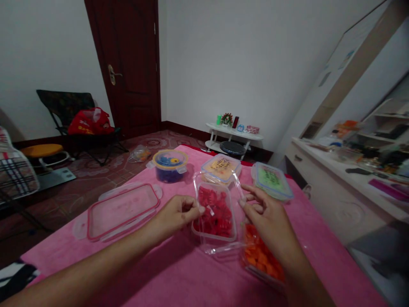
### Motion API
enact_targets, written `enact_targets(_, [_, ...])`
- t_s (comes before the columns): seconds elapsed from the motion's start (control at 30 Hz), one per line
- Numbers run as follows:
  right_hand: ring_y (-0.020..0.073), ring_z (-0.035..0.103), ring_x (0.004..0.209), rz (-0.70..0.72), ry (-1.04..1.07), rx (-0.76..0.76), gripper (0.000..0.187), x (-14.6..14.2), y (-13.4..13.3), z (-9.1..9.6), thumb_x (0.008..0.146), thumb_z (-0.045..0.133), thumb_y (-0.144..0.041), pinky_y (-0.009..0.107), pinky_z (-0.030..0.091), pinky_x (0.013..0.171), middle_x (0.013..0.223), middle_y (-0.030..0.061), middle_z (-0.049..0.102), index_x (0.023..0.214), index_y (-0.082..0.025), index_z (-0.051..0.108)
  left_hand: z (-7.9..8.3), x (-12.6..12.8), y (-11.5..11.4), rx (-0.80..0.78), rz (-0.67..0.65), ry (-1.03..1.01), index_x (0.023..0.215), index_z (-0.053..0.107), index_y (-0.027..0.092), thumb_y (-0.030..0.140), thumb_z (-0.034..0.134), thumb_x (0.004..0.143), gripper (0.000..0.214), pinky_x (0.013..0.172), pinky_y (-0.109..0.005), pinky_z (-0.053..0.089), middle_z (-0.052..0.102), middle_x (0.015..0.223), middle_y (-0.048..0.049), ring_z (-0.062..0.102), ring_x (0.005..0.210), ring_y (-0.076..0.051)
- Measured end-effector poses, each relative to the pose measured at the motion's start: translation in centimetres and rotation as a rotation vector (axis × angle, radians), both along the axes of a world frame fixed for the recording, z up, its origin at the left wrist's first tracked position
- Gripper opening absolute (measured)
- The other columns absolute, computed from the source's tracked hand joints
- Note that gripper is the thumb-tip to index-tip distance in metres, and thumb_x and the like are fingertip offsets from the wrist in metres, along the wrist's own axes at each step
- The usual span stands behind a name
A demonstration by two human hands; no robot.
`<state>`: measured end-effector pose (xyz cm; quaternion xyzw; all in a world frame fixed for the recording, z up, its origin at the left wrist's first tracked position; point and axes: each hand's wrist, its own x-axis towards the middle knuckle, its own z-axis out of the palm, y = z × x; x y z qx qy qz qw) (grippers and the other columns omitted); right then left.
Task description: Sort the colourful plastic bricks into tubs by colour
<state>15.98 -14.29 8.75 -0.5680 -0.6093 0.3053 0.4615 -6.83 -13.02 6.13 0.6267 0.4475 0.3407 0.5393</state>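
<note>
My left hand [179,213] pinches the left edge of a clear plastic lid [220,249] between thumb and fingers. On the opposite side, my right hand [266,213] grips the lid's right edge. The lid is tilted above an uncovered rectangular container [235,228] holding red plastic pieces [215,209], which show through it. Partly under my right forearm lies a clear box of orange pieces [262,256]. A separate lid with a red seal [124,213] rests on the pink cloth left of my left hand.
On the pink table cloth [153,277] are a round tub [169,166] with blue pieces, a box with a yellow content [220,168] and a green one [271,181], both with dark writing on their lids. A white cabinet [335,183] stands to the right.
</note>
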Motion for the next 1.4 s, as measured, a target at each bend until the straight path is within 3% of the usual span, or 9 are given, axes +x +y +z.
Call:
enact_targets(0.13, [0.0138, 0.056, 0.062, 0.022, -0.14, -0.004, 0.04, 3.7, -0.7, 2.1, 0.075, 0.059, -0.036, 0.023, 0.046, 0.049, 0.075, 0.0036, 0.061, 0.11, -0.017, 0.065, 0.2, 3.0, -1.9, -0.139, -0.246, -0.078, 0.064, 0.055, 0.013, 0.058, 0.055, 0.078, 0.047, 0.043, -0.016, 0.033, 0.054, 0.055, 0.001, 0.044, 0.044, -0.005])
enact_targets(0.23, [0.0146, 0.056, 0.063, 0.074, -0.261, -0.033, 0.033, 6.9, -1.0, 3.2, 0.075, 0.057, -0.032, 0.025, 0.047, 0.053, 0.072, 0.0034, 0.061, 0.101, -0.017, 0.069, -0.8, 5.5, -3.4, -0.291, -0.406, -0.184, 0.08, 0.059, 0.013, 0.061, 0.054, 0.077, 0.048, 0.043, -0.017, 0.038, 0.062, 0.067, -0.0022, 0.051, 0.046, -0.007])
enact_targets(0.3, [0.0149, 0.056, 0.064, 0.093, -0.336, -0.05, 0.03, 8.8, -0.9, 3.4, 0.075, 0.055, -0.031, 0.026, 0.047, 0.055, 0.069, 0.0028, 0.061, 0.096, -0.017, 0.07, -1.6, 6.7, -4.2, -0.357, -0.437, -0.249, 0.093, 0.057, 0.014, 0.06, 0.058, 0.075, 0.049, 0.042, -0.018, 0.04, 0.064, 0.073, -0.0032, 0.054, 0.047, -0.008])
enact_targets(0.4, [0.0149, 0.056, 0.064, 0.174, -0.415, -0.091, 0.031, 11.0, -0.1, 2.7, 0.076, 0.054, -0.032, 0.027, 0.047, 0.059, 0.07, 0.0029, 0.062, 0.096, -0.016, 0.071, -2.6, 8.0, -4.6, -0.411, -0.427, -0.279, 0.091, 0.055, 0.014, 0.058, 0.059, 0.075, 0.048, 0.04, -0.017, 0.041, 0.064, 0.076, -0.0044, 0.055, 0.047, -0.008])
enact_targets(0.5, [0.0165, 0.06, 0.069, 0.276, -0.443, -0.161, 0.03, 11.9, 0.9, 0.8, 0.077, 0.054, -0.031, 0.03, 0.049, 0.066, 0.079, 0.0061, 0.067, 0.096, -0.015, 0.071, -3.3, 8.7, -4.6, -0.431, -0.404, -0.264, 0.08, 0.053, 0.014, 0.06, 0.056, 0.075, 0.047, 0.037, -0.016, 0.039, 0.064, 0.071, -0.0044, 0.054, 0.044, -0.008])
enact_targets(0.7, [0.0223, 0.064, 0.089, 0.251, -0.445, -0.089, 0.025, 11.1, 1.2, -2.6, 0.078, 0.052, -0.025, 0.037, 0.049, 0.081, 0.092, 0.0098, 0.07, 0.091, -0.016, 0.072, -4.0, 9.7, -4.2, -0.356, -0.318, -0.159, 0.07, 0.052, 0.015, 0.064, 0.054, 0.073, 0.049, 0.034, -0.016, 0.032, 0.058, 0.056, -0.0009, 0.048, 0.037, -0.008])
enact_targets(0.9, [0.0219, 0.063, 0.092, 0.192, -0.577, -0.034, 0.031, 10.9, 0.2, -3.0, 0.08, 0.045, -0.018, 0.036, 0.048, 0.084, 0.098, 0.011, 0.069, 0.096, -0.016, 0.071, -4.4, 9.2, -4.5, -0.145, -0.328, 0.014, 0.051, 0.051, 0.014, 0.059, 0.046, 0.08, 0.054, 0.038, -0.019, 0.03, 0.049, 0.043, 0.0001, 0.044, 0.036, -0.009])
enact_targets(1.13, [0.0234, 0.063, 0.095, 0.126, -0.6, 0.012, 0.033, 12.7, 0.4, -4.7, 0.081, 0.045, -0.02, 0.038, 0.048, 0.087, 0.101, 0.0103, 0.069, 0.099, -0.017, 0.071, -5.3, 10.2, -4.4, -0.33, -0.329, -0.112, 0.064, 0.05, 0.015, 0.061, 0.048, 0.077, 0.047, 0.033, -0.018, 0.029, 0.056, 0.051, 0.0, 0.044, 0.032, -0.008])
enact_targets(1.4, [0.0238, 0.06, 0.107, 0.098, -0.504, -0.042, 0.036, 12.0, -0.3, -5.1, 0.082, 0.051, -0.025, 0.039, 0.046, 0.094, 0.116, 0.0097, 0.065, 0.114, -0.019, 0.066, -6.5, 10.8, -4.6, -0.393, -0.257, -0.216, 0.071, 0.054, 0.013, 0.048, 0.04, 0.081, 0.039, 0.03, -0.017, 0.029, 0.058, 0.05, -0.0012, 0.044, 0.03, -0.008])
